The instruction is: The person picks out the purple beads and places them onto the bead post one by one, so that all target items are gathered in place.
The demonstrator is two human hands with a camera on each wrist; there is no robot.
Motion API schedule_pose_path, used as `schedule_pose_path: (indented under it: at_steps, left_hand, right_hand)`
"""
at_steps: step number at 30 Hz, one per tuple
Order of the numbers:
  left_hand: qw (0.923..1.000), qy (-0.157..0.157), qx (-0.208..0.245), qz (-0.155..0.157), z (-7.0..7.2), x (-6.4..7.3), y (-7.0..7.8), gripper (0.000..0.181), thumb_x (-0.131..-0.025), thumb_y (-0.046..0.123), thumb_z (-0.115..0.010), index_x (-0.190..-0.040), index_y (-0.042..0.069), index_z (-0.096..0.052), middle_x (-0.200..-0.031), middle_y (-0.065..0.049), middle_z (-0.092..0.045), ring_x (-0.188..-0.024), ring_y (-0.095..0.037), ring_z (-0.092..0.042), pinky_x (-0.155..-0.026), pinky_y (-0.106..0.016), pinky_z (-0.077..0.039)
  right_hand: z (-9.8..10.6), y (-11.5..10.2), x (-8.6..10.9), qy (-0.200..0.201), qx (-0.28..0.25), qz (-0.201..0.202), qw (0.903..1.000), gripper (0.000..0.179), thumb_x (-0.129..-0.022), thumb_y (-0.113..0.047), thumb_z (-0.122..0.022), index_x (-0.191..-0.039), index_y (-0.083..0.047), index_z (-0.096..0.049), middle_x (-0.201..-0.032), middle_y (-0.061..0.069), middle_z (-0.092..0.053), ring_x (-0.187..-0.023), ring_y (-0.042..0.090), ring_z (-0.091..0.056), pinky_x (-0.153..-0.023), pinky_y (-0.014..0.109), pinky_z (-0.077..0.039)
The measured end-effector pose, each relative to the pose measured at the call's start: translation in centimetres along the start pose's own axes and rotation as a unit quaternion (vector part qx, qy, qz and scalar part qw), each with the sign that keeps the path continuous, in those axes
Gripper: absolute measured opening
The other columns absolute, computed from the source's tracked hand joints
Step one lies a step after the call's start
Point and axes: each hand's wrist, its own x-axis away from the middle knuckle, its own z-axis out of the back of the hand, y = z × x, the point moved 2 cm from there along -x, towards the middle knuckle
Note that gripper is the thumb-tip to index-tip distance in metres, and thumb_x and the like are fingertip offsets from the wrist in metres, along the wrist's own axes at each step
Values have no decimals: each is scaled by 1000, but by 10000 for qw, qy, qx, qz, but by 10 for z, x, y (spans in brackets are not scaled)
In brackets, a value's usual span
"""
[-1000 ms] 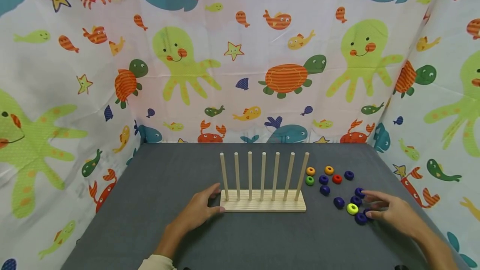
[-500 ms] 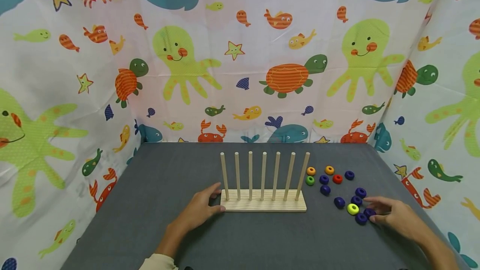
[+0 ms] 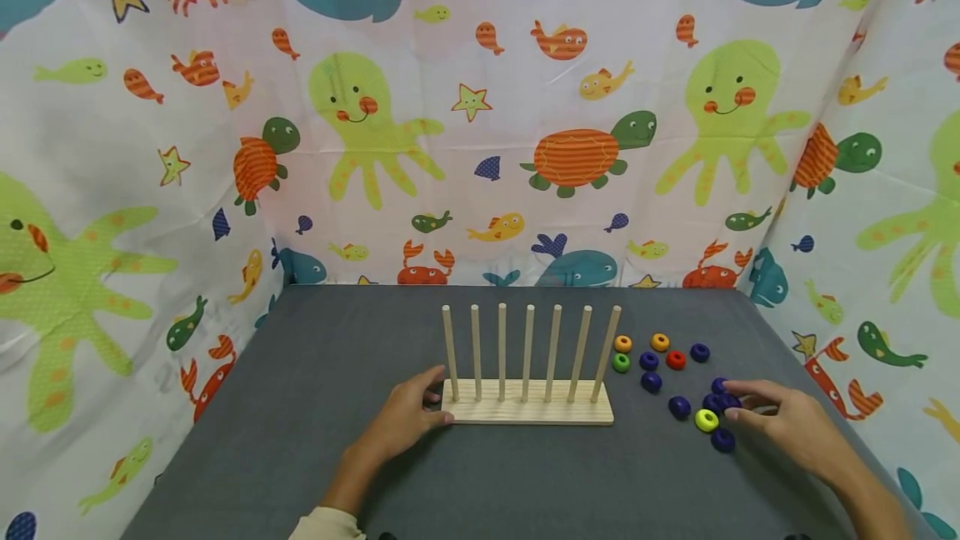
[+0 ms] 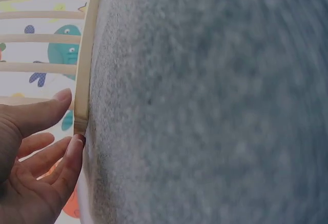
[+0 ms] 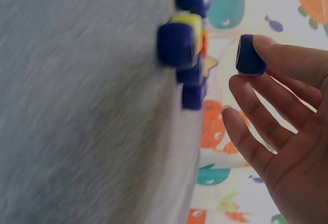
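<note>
A wooden peg board (image 3: 528,403) with several upright pegs (image 3: 528,352) stands on the grey table. My left hand (image 3: 405,415) holds its left end, thumb at the front corner and fingers farther back. In the left wrist view, fingertips meet the end of the base (image 4: 84,75). At the right, my right hand (image 3: 791,427) pinches a dark blue bead (image 5: 250,57) between thumb and fingers. That bead is off the table in the right wrist view. Close to this hand lie a yellow bead (image 3: 707,420) and several dark blue beads (image 3: 723,440).
Between board and right hand lie orange beads (image 3: 660,342), a green bead (image 3: 621,362), a red bead (image 3: 676,360) and more blue beads (image 3: 651,382). A sea-animal curtain (image 3: 480,148) encloses the back and sides of the table (image 3: 525,490).
My right hand has picked up the blue bead beside the yellow one and moved it slightly up and left in the head view. My left hand stays at the peg board.
</note>
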Motion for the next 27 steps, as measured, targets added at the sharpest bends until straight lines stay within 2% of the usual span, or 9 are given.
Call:
schedule_pose_path:
  at_steps: [3, 7, 10, 16, 23, 27]
  left_hand:
    - [9999, 8, 83, -66, 0, 2, 2, 78, -88, 7, -86, -155, -4, -48, -149, -22, -60, -116, -33, -69, -95, -47, -60]
    - [9998, -22, 206, -78, -1, 3, 4, 77, -88, 2, -84, -156, -3, -47, -151, -23, -58, -118, -34, -68, -93, -43, -61]
    - [9995, 42, 303, -75, -2, 5, 4, 77, -87, -1, -84, -155, -3, -48, -150, -25, -59, -117, -34, -69, -91, -42, -62]
    - [9983, 218, 533, -29, -5, 6, 4, 76, -84, -7, -83, -153, -4, -50, -147, -26, -61, -116, -37, -70, -89, -41, -63]
    - [9970, 286, 717, 99, -8, 8, 4, 76, -85, -10, -80, -154, -3, -50, -149, -25, -59, -120, -40, -69, -91, -42, -63]
    - [9950, 330, 922, 196, -9, 9, 1, 76, -85, -11, -79, -155, -3, -48, -151, -25, -58, -124, -42, -67, -90, -40, -63]
  right_hand:
    - [1, -14, 1, 119, 0, 85, 9999, 51, -99, -38, -76, -134, -3, -71, -126, 23, -71, -99, 32, -73, -76, 44, -64]
    - [1, -33, 1, 296, 21, 281, 9992, 45, -99, -36, -77, -131, -6, -73, -124, 18, -71, -96, 27, -73, -72, 27, -61]
    - [-1, -47, 1, 518, 47, 500, 9974, 39, -98, -35, -78, -127, -9, -76, -121, 14, -72, -93, 22, -72, -71, 19, -57]
    - [-3, -71, 3, 804, 137, 733, 9940, 36, -97, -37, -79, -124, -13, -77, -115, 6, -73, -91, 11, -67, -74, 19, -57]
    - [-9, -90, 5, 776, -124, 866, 9931, 37, -98, -34, -78, -127, -11, -75, -115, 8, -73, -88, 16, -67, -67, 21, -56]
    - [-14, -101, 6, 846, -258, 1161, 9893, 34, -98, -29, -78, -129, -14, -75, -116, 6, -73, -87, 13, -69, -66, 21, -58]
